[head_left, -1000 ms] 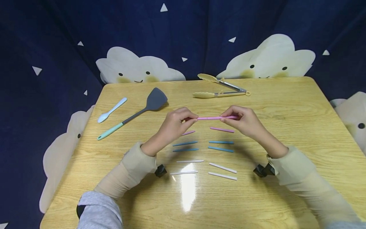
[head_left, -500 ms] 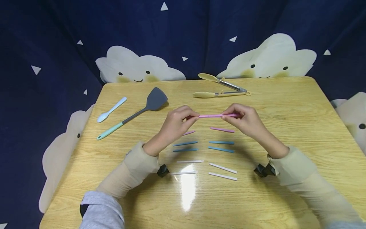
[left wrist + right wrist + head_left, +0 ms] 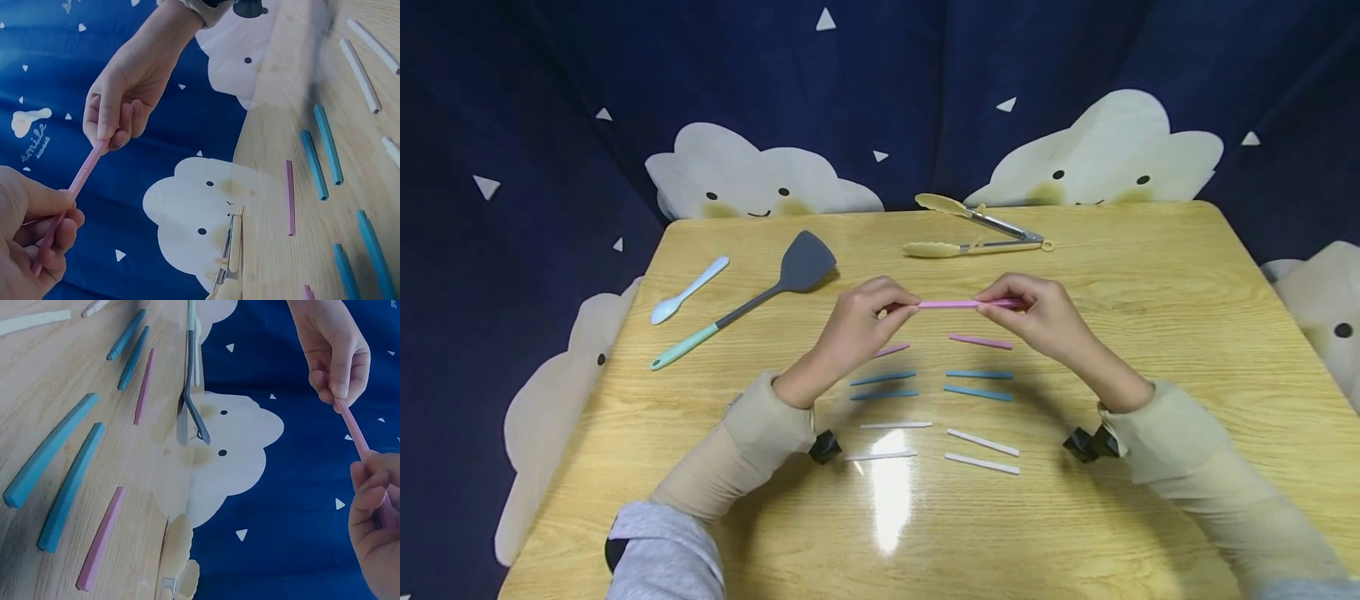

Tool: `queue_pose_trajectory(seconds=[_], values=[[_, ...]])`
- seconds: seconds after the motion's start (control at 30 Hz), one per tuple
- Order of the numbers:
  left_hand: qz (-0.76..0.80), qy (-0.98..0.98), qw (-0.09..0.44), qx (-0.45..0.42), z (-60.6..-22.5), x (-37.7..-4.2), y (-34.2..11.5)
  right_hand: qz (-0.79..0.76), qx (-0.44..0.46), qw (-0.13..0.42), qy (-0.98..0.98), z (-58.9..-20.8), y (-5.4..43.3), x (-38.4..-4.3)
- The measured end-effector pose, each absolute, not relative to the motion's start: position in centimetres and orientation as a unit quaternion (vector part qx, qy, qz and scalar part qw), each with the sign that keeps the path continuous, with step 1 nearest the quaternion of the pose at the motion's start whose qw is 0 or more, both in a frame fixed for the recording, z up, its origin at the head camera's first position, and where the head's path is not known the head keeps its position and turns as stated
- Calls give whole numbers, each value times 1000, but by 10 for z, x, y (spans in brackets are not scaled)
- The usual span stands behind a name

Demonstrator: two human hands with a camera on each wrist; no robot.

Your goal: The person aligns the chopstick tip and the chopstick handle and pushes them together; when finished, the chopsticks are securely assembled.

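Both hands hold one long pink chopstick (image 3: 949,304) level above the far middle of the table. My left hand (image 3: 867,321) pinches its left end between thumb and fingers, while my right hand (image 3: 1036,315) grips the other part, with the end hidden among the fingers. In the left wrist view the pink chopstick (image 3: 86,167) shows between the two hands, and a faint seam crosses it. Below lie two separate pink pieces; the right one (image 3: 981,342) is in full view, while the left one (image 3: 892,350) is partly covered by my left hand.
Several blue pieces (image 3: 979,375) and white pieces (image 3: 982,463) lie nearer on the wooden table (image 3: 1150,275), in left and right columns. Yellow-tipped tongs (image 3: 1000,247) rest at the back, a grey spatula (image 3: 806,262) and a pale blue spoon (image 3: 688,292) at the left.
The hands and the pink chopstick have shifted slightly away from the body. Both grips stay the same, and the pieces on the table have not moved.
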State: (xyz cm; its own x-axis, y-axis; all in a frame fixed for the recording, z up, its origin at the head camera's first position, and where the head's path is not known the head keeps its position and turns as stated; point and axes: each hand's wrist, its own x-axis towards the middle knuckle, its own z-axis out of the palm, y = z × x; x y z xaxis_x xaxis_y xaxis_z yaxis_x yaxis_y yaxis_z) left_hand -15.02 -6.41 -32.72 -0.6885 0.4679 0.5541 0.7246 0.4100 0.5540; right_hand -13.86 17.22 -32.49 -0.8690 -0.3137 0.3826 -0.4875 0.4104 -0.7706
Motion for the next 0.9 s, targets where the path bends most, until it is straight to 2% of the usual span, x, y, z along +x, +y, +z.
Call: queue_pose_trajectory(seconds=[0.47, 0.73, 0.9], values=[[-390, -848, 120, -338, -325, -158, -65, 399, 278, 114, -866, -325, 171, -146], [-383, -845, 131, -348, -327, -160, -64, 318, 305, 143, -886, -325, 177, -148], [-382, -842, 159, -347, -329, -162, -66, 287, 277, 140, -906, -326, 189, -149]])
